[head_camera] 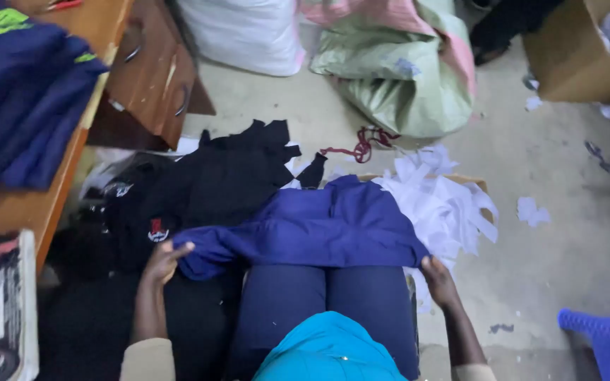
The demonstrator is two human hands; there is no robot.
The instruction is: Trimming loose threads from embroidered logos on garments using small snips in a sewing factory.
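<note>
The concrete floor (552, 183) is seen from above, and most of it is covered with cloth and bags. At the far side a green and pink sack (404, 77) is lying, with a white sack (245, 32) beside it and a cardboard box (573, 53) in the far right corner. On the left a wooden desk (44, 204) is placed, on which a pile of folded dark blue garments (19, 92) is resting; its drawers (157, 70) are pulled out. A heap of black clothes (213, 176) is spread on the floor near the desk. In the middle a blue garment (312, 226) is laid across the knees of the seated person, just above the dark trousers. Behind it and to the right, a heap of white cloth scraps (439, 204) is piled on a low carton. A blue plastic stool (605, 331) is partly seen at the lower right edge. The left hand (164, 259) is closed on the left end of the blue garment, with the fingers bent over the fabric edge. The right hand (438, 279) is pressed on the right lower edge of the same garment; whether it is pinching the fabric cannot be told. A red cord (365, 144) is lying near the green sack.
</note>
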